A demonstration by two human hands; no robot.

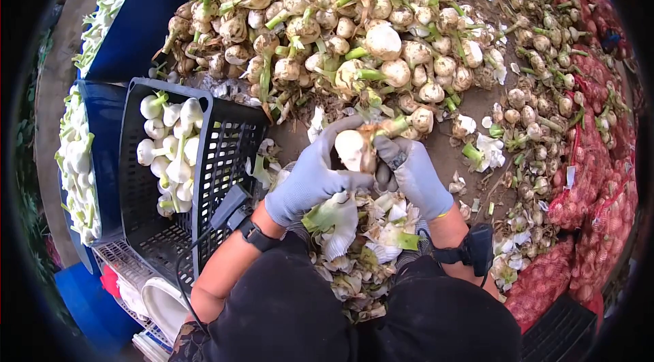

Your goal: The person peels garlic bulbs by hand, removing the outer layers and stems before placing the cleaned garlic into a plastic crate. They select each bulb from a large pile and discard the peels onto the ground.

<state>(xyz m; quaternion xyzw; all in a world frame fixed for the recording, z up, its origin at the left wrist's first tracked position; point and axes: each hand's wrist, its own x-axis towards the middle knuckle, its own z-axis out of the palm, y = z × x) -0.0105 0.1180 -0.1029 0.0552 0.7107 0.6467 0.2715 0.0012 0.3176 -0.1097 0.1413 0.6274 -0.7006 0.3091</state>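
Note:
A garlic bulb [353, 150] with a browned stem and loose skin is held between my two gloved hands. My left hand [315, 172] curls its fingers round the bulb from the left. On the right, my right hand [411, 170] pinches at the bulb's stem side, its dark-stained fingertips against the skin. Peeled skins and leaf scraps [364, 243] lie below the hands, between the knees. Beyond them rises a large heap of soil-marked garlic bulbs [385, 41].
A black crate [204, 178] with cleaned white bulbs [178, 170] stands at the left. Blue containers [102, 151] of white bulbs are farther left. Red mesh sacks [589, 208] line the right side. A white bucket [163, 300] sits at the lower left.

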